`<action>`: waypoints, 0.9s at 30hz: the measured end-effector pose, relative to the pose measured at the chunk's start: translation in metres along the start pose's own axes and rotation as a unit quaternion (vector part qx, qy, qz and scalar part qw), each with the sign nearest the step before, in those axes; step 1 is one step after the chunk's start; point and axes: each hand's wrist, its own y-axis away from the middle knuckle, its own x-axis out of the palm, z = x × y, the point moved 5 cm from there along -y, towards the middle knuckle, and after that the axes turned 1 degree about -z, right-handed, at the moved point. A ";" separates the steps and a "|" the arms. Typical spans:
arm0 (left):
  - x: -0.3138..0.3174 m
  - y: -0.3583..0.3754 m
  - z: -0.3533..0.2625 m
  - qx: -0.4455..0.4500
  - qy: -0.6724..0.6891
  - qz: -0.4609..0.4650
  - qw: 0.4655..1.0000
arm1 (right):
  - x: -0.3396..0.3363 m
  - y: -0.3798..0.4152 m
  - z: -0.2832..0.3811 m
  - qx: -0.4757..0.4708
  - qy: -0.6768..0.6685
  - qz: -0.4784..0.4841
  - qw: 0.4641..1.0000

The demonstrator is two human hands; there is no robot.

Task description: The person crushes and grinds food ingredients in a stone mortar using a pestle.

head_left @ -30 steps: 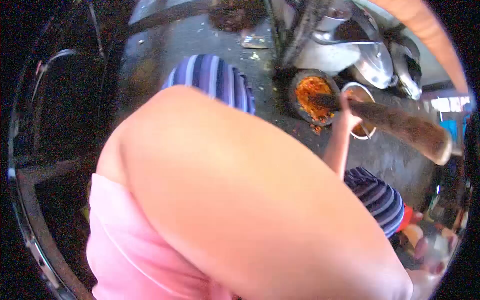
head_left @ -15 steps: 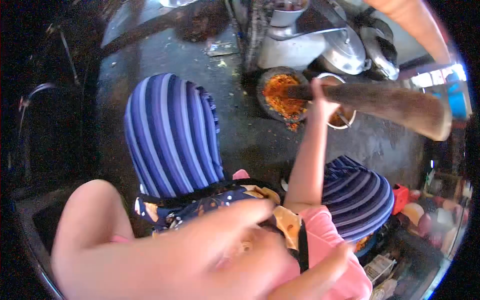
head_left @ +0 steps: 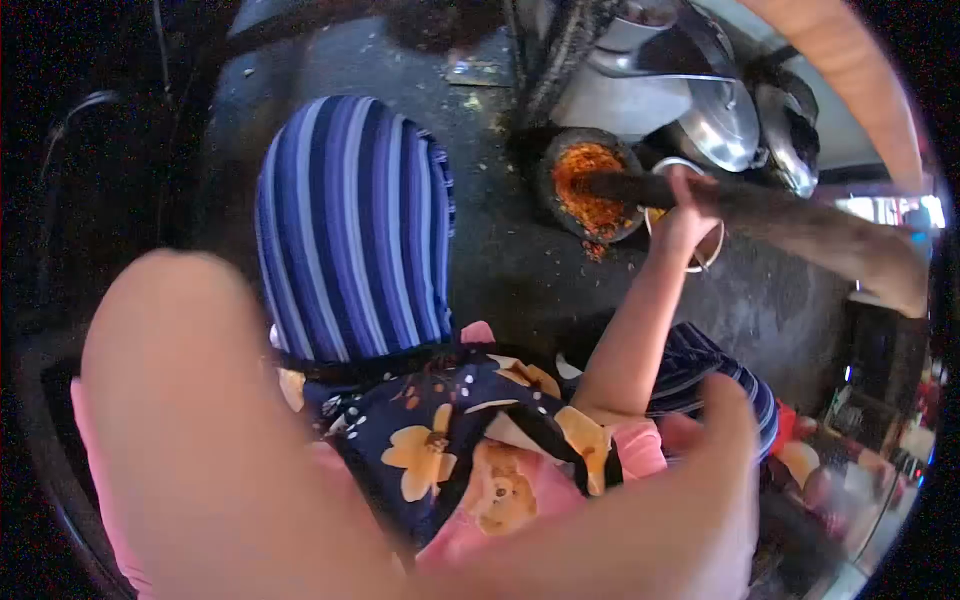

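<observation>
My right hand grips a long, thick wooden pestle. The pestle's narrow end rests in orange-red crushed paste inside a dark stone mortar. Below the right hand, partly hidden by it, stands a white-rimmed bowl with a spoon handle in it. My left arm crosses the foreground, large and blurred. Close to the camera at the lower right, my left hand is smeared, and its fingers cannot be made out clearly.
Metal pots and a lidded pan stand beyond the mortar. Striped cloth covers my knees. Bits of paste lie on the dark floor beside the mortar. A skin-coloured shape crosses the upper right edge. Assorted items sit at the far right.
My left arm has swung, its elbow higher and its hand farther right. The view has shifted, so the mortar appears farther right. My right hand still grips the pestle.
</observation>
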 end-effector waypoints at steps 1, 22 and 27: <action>-0.006 0.001 -0.009 0.012 -0.014 0.013 1.000 | 0.003 -0.009 0.024 -0.013 -0.021 0.029 0.999; 0.081 0.151 0.119 -0.203 -0.156 -0.212 0.943 | 0.014 -0.023 0.029 0.017 0.162 0.072 0.984; 0.083 0.151 0.113 -0.193 -0.153 -0.195 0.949 | -0.004 0.023 -0.068 0.090 0.072 0.065 0.991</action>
